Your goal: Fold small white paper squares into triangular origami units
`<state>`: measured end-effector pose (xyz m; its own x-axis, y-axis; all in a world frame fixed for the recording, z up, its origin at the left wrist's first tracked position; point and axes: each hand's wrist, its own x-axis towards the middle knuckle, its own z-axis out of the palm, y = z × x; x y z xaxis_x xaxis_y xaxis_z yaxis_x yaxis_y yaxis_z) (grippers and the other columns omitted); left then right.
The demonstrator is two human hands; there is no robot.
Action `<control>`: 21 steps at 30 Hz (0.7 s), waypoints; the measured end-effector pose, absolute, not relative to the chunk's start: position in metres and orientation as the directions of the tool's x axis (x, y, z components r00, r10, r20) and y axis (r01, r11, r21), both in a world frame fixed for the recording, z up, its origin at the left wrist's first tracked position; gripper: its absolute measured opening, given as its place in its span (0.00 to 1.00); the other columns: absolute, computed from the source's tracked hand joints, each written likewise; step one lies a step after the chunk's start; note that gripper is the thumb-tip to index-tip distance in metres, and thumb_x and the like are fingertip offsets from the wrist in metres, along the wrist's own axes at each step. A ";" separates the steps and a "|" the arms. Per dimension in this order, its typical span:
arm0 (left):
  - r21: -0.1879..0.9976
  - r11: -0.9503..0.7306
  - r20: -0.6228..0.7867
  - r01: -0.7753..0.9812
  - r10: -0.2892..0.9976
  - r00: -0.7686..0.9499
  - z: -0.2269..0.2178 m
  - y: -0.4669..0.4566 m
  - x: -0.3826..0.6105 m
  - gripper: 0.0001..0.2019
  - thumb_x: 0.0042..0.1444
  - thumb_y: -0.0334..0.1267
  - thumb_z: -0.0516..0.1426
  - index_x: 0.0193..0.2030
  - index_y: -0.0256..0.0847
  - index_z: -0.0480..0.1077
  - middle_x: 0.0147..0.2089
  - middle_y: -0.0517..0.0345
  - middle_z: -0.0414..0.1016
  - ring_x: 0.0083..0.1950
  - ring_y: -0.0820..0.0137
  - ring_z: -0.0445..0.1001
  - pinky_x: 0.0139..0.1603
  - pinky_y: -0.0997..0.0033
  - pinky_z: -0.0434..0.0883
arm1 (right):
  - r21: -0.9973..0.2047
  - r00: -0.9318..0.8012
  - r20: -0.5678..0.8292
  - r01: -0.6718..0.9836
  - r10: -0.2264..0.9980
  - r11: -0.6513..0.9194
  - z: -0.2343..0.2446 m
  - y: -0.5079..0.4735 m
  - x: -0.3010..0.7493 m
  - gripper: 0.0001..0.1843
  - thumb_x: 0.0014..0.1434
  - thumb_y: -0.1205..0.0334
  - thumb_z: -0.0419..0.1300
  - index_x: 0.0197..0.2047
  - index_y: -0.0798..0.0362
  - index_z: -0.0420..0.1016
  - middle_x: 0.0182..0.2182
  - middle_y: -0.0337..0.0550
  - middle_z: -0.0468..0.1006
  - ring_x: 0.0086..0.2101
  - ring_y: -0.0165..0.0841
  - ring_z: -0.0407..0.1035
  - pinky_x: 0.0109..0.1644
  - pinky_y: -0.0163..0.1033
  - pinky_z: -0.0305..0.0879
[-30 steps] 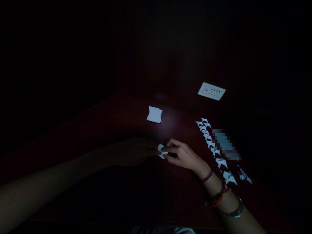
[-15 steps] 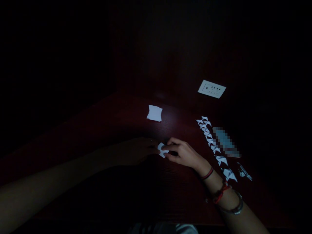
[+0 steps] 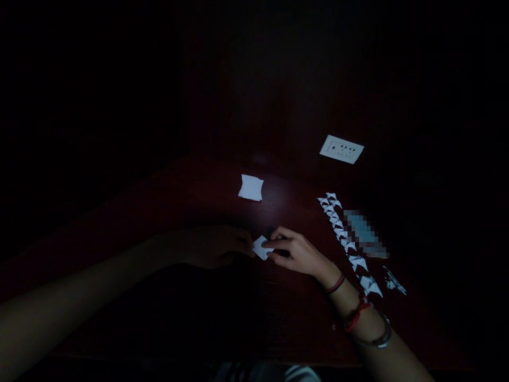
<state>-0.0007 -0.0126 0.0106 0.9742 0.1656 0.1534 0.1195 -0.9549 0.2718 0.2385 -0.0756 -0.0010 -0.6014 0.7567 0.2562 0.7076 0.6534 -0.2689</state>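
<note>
A small white square of paper, turned like a diamond, lies on the dark red table between my hands. My right hand has its thumb and index finger closed on the paper's right side, the other fingers curled. From the left, my left hand, deep in shadow, has its fingertips pinched at the paper's left corner. Farther back on the table is a stack of white paper squares. To the right of my right hand runs a row of folded white paper pieces.
A blurred bluish oblong object lies beside the folded row. Small white scraps are nearer to me on the right. A white socket plate is on the dark surface behind. The surroundings are very dark.
My left fingertips have drawn back slightly to the left, so more of the paper shows as a diamond. My right hand keeps its hold. The view has shifted a little.
</note>
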 end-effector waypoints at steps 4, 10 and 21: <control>0.211 -0.964 0.181 0.163 0.203 0.962 0.001 -0.009 0.001 0.22 0.53 0.27 0.49 0.55 0.48 0.61 0.53 0.58 0.64 0.50 0.67 0.65 0.51 0.68 0.61 | -0.347 -0.530 0.364 0.687 0.766 0.639 -0.003 -0.074 0.245 0.16 0.56 0.63 0.54 0.48 0.54 0.70 0.39 0.44 0.67 0.39 0.30 0.64 0.43 0.34 0.62; 0.038 -0.989 0.278 0.144 0.149 0.949 -0.018 -0.006 0.006 0.21 0.54 0.28 0.49 0.55 0.44 0.61 0.54 0.53 0.63 0.53 0.63 0.62 0.52 0.64 0.60 | -0.376 -0.465 0.321 0.737 0.825 0.561 0.001 -0.076 0.251 0.11 0.57 0.61 0.54 0.41 0.55 0.72 0.37 0.44 0.67 0.38 0.30 0.64 0.44 0.34 0.62; 0.033 -0.987 0.273 0.156 0.159 0.949 -0.016 -0.009 0.006 0.22 0.52 0.27 0.52 0.54 0.44 0.61 0.54 0.52 0.63 0.52 0.63 0.63 0.50 0.66 0.62 | -0.399 -0.469 0.218 0.757 0.856 0.517 -0.002 -0.081 0.237 0.07 0.56 0.64 0.55 0.38 0.55 0.70 0.32 0.41 0.68 0.33 0.28 0.65 0.38 0.33 0.61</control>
<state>0.0062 -0.0088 -0.0162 0.9487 0.1594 0.2730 0.1564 -0.9872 0.0327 0.2374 -0.0812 -0.0017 -0.4693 0.8556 0.2183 0.7570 0.5171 -0.3994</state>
